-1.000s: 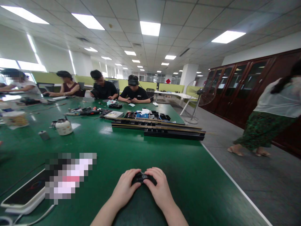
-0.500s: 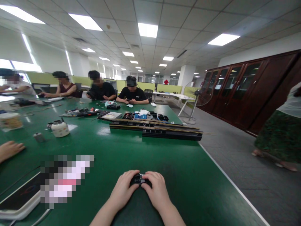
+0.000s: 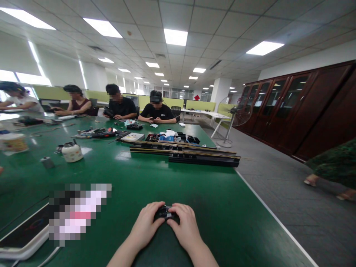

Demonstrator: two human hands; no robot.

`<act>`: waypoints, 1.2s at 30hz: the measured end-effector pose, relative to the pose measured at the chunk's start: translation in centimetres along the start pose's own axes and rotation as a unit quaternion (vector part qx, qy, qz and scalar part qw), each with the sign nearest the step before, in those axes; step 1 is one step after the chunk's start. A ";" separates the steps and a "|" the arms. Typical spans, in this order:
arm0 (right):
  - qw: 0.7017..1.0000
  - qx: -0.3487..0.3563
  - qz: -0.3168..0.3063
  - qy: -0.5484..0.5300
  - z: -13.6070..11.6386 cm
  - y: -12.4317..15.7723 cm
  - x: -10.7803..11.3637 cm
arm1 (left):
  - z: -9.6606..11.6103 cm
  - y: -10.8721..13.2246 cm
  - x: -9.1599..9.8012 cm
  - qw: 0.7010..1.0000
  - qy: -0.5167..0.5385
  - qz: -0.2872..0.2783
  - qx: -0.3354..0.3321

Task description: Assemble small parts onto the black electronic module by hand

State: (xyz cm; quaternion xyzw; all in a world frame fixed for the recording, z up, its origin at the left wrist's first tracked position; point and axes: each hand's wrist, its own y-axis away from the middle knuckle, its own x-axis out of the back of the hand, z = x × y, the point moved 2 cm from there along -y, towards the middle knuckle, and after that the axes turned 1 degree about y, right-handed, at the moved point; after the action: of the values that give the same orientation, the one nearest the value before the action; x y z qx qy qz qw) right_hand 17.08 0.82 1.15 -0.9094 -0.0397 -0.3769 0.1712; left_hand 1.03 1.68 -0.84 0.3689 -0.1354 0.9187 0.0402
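My left hand (image 3: 146,224) and my right hand (image 3: 185,225) meet low in the middle of the view, over the green table (image 3: 217,200). Both are curled around a small black object (image 3: 164,213) held between the fingertips. Only its top edge shows between the two thumbs; the rest is hidden by my fingers. My forearms run down out of the bottom edge.
Long black rails (image 3: 183,152) lie across the table's middle. A white teapot-like jar (image 3: 71,152) and a small grey can (image 3: 46,162) stand left. A white-edged tablet (image 3: 23,237) lies at bottom left. Several people sit at the far end. A person's legs (image 3: 330,167) pass on the right.
My hands have stayed closed on the black object, almost still. The walking person has moved further right, nearly out of view. A hand that appeared at the left edge has gone.
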 end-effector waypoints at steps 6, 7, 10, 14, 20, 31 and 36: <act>0.999 0.001 0.023 -0.030 0.4 -0.1 0.0 | -0.3 0.1 -0.2 1.000 -0.001 0.004 -0.004; 0.999 0.000 0.024 -0.032 0.5 -0.1 0.0 | -0.3 0.1 -0.2 1.000 -0.001 0.005 -0.003; 0.999 -0.001 0.024 -0.038 0.7 -0.2 -0.1 | -0.6 0.2 -0.4 1.000 0.005 0.012 0.000; 0.998 0.002 0.033 -0.051 0.9 -0.2 -0.1 | -0.6 0.1 -0.4 1.000 0.012 0.014 0.003; 0.998 -0.003 0.033 -0.052 0.8 -0.2 0.0 | -0.3 0.1 -0.2 1.000 0.011 0.009 0.001; 0.999 -0.010 0.022 -0.038 0.4 -0.2 0.3 | -0.4 0.1 -0.1 1.000 0.006 0.011 0.001; 0.999 -0.006 0.023 -0.045 0.4 -0.2 0.3 | -0.4 0.1 -0.1 1.000 0.004 0.013 -0.002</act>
State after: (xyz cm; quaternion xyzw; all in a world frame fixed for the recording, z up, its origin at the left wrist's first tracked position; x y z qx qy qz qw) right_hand 17.51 1.11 1.17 -0.9270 -0.0244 -0.3319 0.1728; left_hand 0.83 1.67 -1.16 0.3631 -0.1415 0.9205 0.0291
